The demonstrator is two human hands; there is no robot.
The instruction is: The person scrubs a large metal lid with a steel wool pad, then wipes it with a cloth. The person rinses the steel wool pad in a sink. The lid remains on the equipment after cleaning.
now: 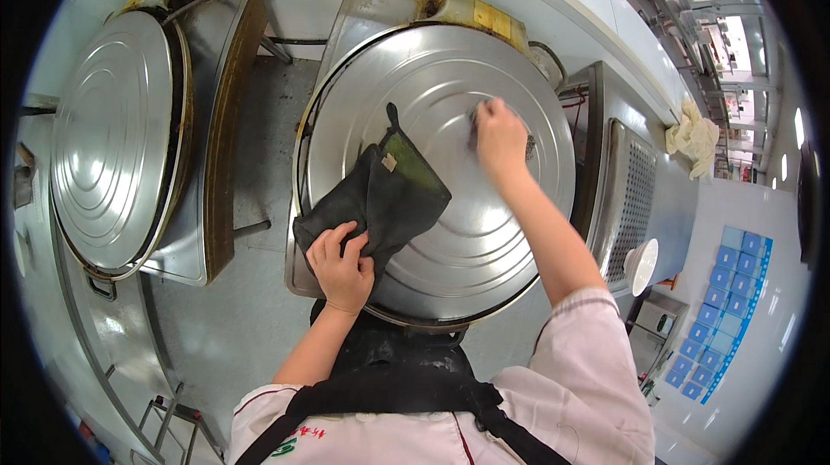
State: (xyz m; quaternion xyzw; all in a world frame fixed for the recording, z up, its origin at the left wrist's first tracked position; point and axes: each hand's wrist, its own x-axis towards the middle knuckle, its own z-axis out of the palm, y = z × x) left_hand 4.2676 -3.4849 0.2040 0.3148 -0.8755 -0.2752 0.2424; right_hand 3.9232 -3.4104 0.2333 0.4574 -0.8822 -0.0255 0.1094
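Note:
A large round metal lid [471, 245] with ringed ridges covers the round cooker in front of me. On its left part lies a crumpled dark cloth [372, 197] with a green patch and a small loop at its far corner. The fingers of my left hand [341, 264] are curled into the cloth's near edge, gripping it. My right hand [503, 143] is closed over a dark, wiry scouring pad [529, 148] on the upper right of the lid. Slight blur softens that hand, and most of the pad is hidden beneath it.
To the left stands a second round-lidded cooker [117, 145]. A metal counter with a perforated tray [629, 197] is at right, with a white bowl [641, 267] at its near end. A pale cloth [692, 138] hangs farther back. Behind the cooker runs a white wall ledge [553, 7].

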